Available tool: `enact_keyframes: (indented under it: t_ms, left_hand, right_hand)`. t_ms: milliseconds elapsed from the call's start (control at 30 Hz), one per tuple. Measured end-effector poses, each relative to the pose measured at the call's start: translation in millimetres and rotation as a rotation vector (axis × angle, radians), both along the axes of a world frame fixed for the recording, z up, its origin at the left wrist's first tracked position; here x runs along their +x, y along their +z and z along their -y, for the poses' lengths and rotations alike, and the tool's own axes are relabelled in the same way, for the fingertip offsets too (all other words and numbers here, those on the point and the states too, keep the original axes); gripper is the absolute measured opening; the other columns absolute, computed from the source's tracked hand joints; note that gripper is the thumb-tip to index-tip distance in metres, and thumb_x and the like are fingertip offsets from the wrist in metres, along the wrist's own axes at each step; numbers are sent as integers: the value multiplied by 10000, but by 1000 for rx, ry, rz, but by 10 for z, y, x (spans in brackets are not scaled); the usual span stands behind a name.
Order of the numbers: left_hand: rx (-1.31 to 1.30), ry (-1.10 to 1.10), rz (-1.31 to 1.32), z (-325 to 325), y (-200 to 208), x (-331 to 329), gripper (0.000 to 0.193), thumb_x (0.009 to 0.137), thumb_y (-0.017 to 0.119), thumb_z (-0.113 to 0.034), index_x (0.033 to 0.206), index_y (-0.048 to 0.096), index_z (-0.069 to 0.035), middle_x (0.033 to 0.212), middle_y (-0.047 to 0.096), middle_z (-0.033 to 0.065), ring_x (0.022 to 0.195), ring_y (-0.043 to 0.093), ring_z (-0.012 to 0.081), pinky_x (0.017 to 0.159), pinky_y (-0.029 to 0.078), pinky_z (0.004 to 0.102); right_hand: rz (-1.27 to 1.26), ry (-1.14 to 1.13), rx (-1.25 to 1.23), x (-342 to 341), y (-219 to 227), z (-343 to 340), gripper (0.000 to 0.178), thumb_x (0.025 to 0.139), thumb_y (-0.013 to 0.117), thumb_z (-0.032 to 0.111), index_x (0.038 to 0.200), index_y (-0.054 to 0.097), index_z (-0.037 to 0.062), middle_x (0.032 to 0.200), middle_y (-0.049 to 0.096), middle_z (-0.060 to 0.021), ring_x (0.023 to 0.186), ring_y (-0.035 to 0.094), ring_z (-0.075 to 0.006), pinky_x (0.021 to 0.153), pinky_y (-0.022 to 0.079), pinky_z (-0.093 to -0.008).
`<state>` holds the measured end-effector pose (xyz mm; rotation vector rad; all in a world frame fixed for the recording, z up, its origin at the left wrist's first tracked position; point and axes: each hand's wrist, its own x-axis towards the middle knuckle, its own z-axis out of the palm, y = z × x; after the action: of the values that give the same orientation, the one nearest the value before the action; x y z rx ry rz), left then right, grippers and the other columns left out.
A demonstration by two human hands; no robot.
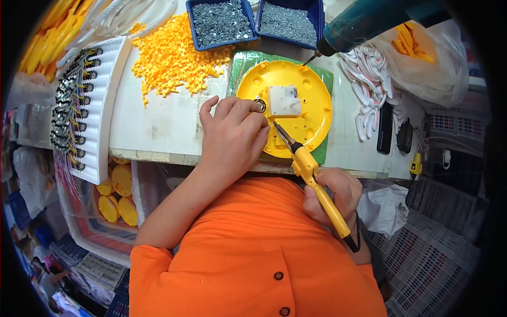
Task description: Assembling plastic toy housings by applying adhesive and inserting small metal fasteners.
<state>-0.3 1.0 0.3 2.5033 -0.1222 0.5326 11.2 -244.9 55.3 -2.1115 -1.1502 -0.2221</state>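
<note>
A round yellow plastic housing (318, 122) lies open side up at the table's near edge, on a green mat (328, 79). A white boxy module (284, 100) sits in its middle, with a small dark round part (260, 105) to the left. My right hand (338, 193) grips a yellow soldering iron (326, 199); its metal tip is at the housing, just below the white module. My left hand (232, 132) rests over the housing's left edge, fingers closed together close to the tip. Whatever those fingers pinch is hidden or too small to name.
A teal power screwdriver (364, 26) hangs over the housing's far right edge. Behind are small yellow parts (171, 55) and two blue trays of screws (221, 24) (289, 25). White foam with wired parts (103, 105) stands left; white wire bundles (367, 90) lie right.
</note>
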Motion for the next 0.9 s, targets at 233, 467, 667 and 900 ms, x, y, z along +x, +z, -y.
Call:
enact_keyframes:
  t_ms: [233, 467, 667, 900]
  left_hand:
    - [8, 9, 0, 6, -2, 2, 106, 834, 778, -173, 894, 693, -147, 1052, 663, -10, 1114, 594, 229, 1076, 307, 525]
    - [21, 12, -3, 12, -12, 5, 83, 839, 758, -186, 873, 691, -152, 1067, 653, -15, 1128, 576, 216, 1083, 289, 530]
    - [38, 12, -23, 24, 9, 13, 79, 843, 758, -183, 870, 690, -153, 1060, 649, -16, 1127, 574, 217, 1085, 287, 534]
    - [53, 5, -44, 19, 38, 3, 84, 848, 761, -187, 885, 695, -149, 1064, 647, -11, 1136, 568, 221, 1089, 282, 537]
  right_hand:
    - [9, -171, 66, -90, -43, 129, 456, 802, 736, 154, 1201, 599, -18, 919, 718, -140, 742, 713, -237, 723, 578, -341]
    - [-111, -199, 140, -135, -130, 261, 477, 851, 711, 134, 1272, 550, -23, 1094, 665, -148, 884, 689, -222, 838, 565, -330]
    - [-221, -304, 270, -120, -152, 272, 507, 860, 704, 131, 1299, 511, -33, 1023, 678, -151, 837, 693, -215, 792, 571, -324]
    - [-313, -393, 437, -98, -161, 270, 515, 880, 674, 118, 1335, 481, -24, 1046, 650, -138, 850, 653, -169, 797, 549, -285]
